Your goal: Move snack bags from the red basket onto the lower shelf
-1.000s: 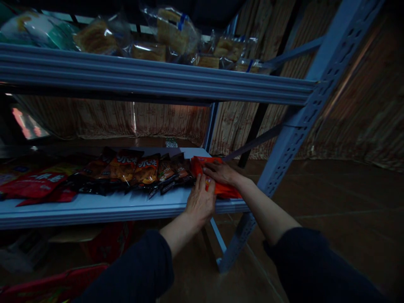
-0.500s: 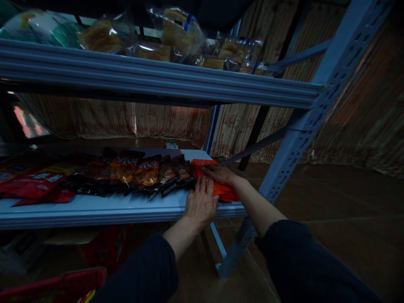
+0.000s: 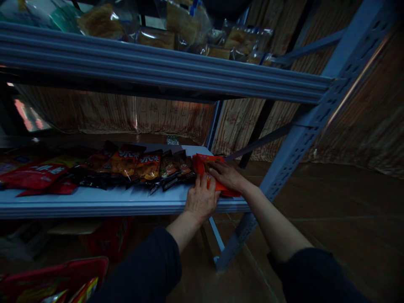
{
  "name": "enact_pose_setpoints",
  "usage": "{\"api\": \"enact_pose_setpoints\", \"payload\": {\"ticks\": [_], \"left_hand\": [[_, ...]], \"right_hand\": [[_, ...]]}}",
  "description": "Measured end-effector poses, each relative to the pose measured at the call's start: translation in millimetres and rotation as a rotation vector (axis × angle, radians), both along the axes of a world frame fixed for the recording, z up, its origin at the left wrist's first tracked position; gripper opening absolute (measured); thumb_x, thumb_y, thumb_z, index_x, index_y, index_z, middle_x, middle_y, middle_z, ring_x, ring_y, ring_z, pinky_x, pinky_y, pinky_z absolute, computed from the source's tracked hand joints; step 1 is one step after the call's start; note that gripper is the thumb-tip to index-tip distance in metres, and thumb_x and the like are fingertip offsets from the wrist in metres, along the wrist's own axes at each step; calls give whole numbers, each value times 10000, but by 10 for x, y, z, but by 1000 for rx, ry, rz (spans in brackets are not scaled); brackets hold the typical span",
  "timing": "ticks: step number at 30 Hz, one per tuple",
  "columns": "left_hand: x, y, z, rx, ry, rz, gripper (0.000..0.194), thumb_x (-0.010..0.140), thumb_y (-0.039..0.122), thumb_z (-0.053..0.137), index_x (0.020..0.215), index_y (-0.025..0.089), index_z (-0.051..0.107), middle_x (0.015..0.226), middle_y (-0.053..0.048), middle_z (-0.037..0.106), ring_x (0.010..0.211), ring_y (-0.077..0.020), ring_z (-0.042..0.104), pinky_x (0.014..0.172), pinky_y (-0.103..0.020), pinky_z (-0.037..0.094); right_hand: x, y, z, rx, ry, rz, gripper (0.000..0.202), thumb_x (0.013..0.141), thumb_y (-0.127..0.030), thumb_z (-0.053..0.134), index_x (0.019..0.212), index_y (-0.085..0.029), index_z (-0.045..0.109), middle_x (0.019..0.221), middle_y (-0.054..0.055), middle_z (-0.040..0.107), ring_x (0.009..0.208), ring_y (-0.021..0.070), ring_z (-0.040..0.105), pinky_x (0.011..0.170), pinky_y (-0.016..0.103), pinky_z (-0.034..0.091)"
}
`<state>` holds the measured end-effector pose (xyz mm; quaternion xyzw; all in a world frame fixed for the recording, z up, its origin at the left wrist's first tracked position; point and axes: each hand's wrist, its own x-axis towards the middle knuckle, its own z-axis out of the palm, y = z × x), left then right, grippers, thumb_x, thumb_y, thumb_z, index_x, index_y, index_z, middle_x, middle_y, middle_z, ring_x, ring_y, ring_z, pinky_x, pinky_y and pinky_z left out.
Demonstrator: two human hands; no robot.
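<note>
Orange-red snack bags (image 3: pixel 232 192) lie in a small pile at the right end of the lower shelf (image 3: pixel 104 201). My right hand (image 3: pixel 227 173) rests across the top of them, fingers stretched out and pointing left. Against their front left side lies my left hand (image 3: pixel 202 197), its fingers extended and slightly apart. Both hands touch the bags and cover part of them. Just left of my hands, dark bags with orange pictures (image 3: pixel 148 165) overlap in a row. Farther left are red snack bags (image 3: pixel 41 174).
Clear-wrapped tan food packs (image 3: pixel 183 23) sit on the upper shelf, whose blue beam (image 3: pixel 158 63) runs overhead. A perforated blue post (image 3: pixel 284 162) stands to my right. Below are a red basket (image 3: pixel 85 263) with bright packets and a red box (image 3: pixel 110 237). Curtains (image 3: pixel 104 111) hang behind.
My right hand has shifted slightly right and down over the orange-red bags, uncovering more of the top bag's left part. My left hand stays nearly in place. The view has tilted a little.
</note>
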<state>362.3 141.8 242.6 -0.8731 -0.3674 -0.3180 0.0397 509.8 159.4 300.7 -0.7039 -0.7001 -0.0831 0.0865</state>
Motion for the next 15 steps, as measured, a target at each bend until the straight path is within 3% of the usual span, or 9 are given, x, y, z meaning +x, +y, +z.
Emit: {"api": "enact_pose_setpoints", "payload": {"ticks": [5, 10, 15], "left_hand": [[2, -1, -16, -3, -32, -3, 499, 876, 401, 308, 1299, 140, 344, 1363, -137, 398, 1237, -275, 356, 875, -358, 467], [-65, -72, -33, 15, -70, -18, 554, 865, 413, 325, 1332, 116, 306, 1416, -152, 332, 1304, -274, 272, 943, -364, 412], [-383, -376, -78, 74, -43, -78, 530, 870, 319, 310, 1353, 103, 278, 1456, -129, 262, 1349, -256, 178, 952, -364, 402]], "right_hand": [[-1, 33, 22, -20, 39, 20, 489, 889, -428, 275, 1303, -204, 408, 1344, 75, 472, 1274, 250, 362, 1044, 404, 293], [7, 59, 23, -4, 32, 24, 459, 891, -402, 290, 1276, -206, 441, 1335, 66, 486, 1274, 225, 364, 1060, 394, 267], [22, 21, -14, 115, 24, -15, 450, 881, -419, 324, 1257, -213, 462, 1320, 90, 496, 1261, 255, 372, 1050, 442, 258]]}}
